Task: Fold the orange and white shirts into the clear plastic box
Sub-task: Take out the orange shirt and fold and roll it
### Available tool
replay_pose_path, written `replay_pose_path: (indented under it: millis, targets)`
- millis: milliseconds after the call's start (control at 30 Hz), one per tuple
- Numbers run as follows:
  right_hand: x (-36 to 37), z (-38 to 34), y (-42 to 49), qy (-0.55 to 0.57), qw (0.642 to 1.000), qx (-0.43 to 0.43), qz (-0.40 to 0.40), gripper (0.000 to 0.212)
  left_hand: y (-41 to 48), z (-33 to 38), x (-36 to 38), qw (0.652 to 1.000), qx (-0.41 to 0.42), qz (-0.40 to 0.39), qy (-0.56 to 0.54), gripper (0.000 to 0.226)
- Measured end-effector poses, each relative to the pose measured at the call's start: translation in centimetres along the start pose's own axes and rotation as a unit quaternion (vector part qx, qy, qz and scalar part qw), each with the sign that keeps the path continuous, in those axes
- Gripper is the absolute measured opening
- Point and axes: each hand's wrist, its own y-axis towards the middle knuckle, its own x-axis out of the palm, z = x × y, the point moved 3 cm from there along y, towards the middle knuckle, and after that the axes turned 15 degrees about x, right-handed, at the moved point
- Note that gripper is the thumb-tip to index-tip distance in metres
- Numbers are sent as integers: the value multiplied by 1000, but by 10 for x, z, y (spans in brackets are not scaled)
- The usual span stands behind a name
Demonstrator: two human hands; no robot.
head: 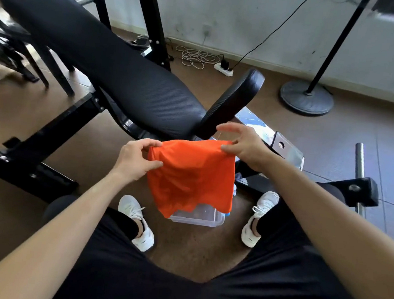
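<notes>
An orange shirt hangs in the air between my hands, above the floor in front of me. My left hand pinches its upper left corner between thumb and fingers. My right hand pinches the upper right edge with the thumb, its other fingers spread. Below the cloth, on the floor between my feet, stands the clear plastic box, mostly hidden by the shirt. A bit of pale blue-white cloth peeks out at the shirt's right edge; I cannot tell what it is.
A black padded weight bench slants from upper left to centre, its frame reaching the floor on the left. A metal bench leg lies right of my hands. A stand base, a power strip and cables sit by the wall.
</notes>
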Motion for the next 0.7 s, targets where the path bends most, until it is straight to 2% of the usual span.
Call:
replay_pose_path:
  millis: [67, 133, 267, 433, 533, 600, 700]
  targets:
    - [8, 6, -3, -45, 998, 9, -43, 41, -1, 4, 0, 996, 35, 5, 82, 45]
    - [14, 11, -4, -132, 990, 9, -55, 34, -5, 7, 1, 991, 68, 26, 115, 38]
    - [28, 15, -12, -324, 944, -49, -47, 27, -9, 8, -1, 978, 113, 27, 175, 36]
    - [33, 17, -8, -404, 909, -98, -21, 17, -9, 11, -8, 964, 158, 24, 214, 44]
    - [27, 11, -2, -405, 903, -138, 34, 10, -3, 10, -15, 960, 147, 27, 238, 26]
    - [22, 11, 1, -359, 925, -113, 50, 6, 1, 4, -19, 969, 121, 39, 214, 17]
    - [12, 19, 1, -218, 974, -57, 28, 9, 5, -10, -20, 998, 53, -9, 12, 17]
